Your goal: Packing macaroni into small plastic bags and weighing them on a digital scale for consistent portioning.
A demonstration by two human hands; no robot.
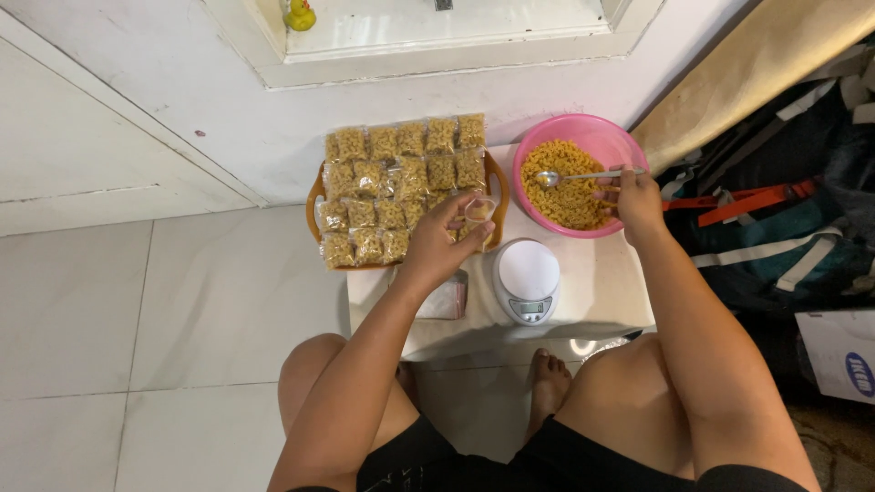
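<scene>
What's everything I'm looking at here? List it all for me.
Pasta bags: about twenty, clear with yellow pasta, in rows on the tray.
Tray: one, orange, left on the low table.
Bowl: one, pink, holding loose pasta, right of the tray.
Spoon: one, metal, over the bowl.
Scale: one, white, at the table's front.
Small bag: one, clear, partly filled.
Toy duck: one, yellow, on the ledge.
Left hand: holds the small bag.
Right hand: holds the spoon.
</scene>
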